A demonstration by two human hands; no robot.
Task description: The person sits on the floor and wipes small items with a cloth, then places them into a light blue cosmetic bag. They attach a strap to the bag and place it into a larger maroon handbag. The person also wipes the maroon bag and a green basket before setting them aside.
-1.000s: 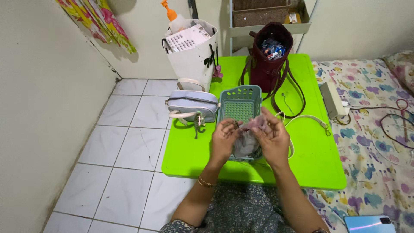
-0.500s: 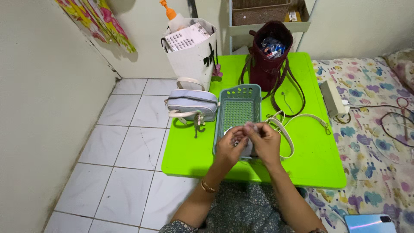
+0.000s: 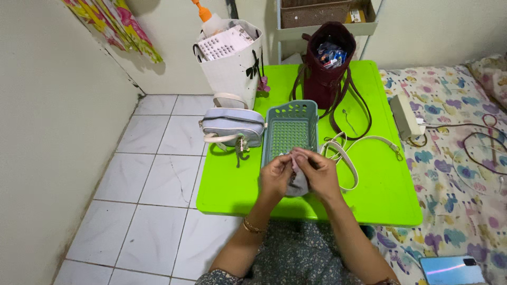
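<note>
Head view: a small pale grey-pink cloth pouch (image 3: 299, 182) is held between the left hand (image 3: 275, 177) and the right hand (image 3: 317, 174), both closed on it with fingertips pinched together at its top edge. The pouch hangs over the near end of a teal perforated basket (image 3: 290, 132), which stands on the green bench (image 3: 369, 195) and is otherwise seen empty through its mesh floor. What is being done at the pouch's mouth cannot be told; the pouch has not been laid down in the basket, so the handling is judged to be under way, not finished.

At ten o'clock from the hands, a light blue purse (image 3: 232, 125) rests at the bench edge. At twelve o'clock a maroon bag (image 3: 326, 71) stands open, things inside. A white strap (image 3: 351, 153) lies at two o'clock. A white tote (image 3: 232, 63) stands at eleven o'clock.
</note>
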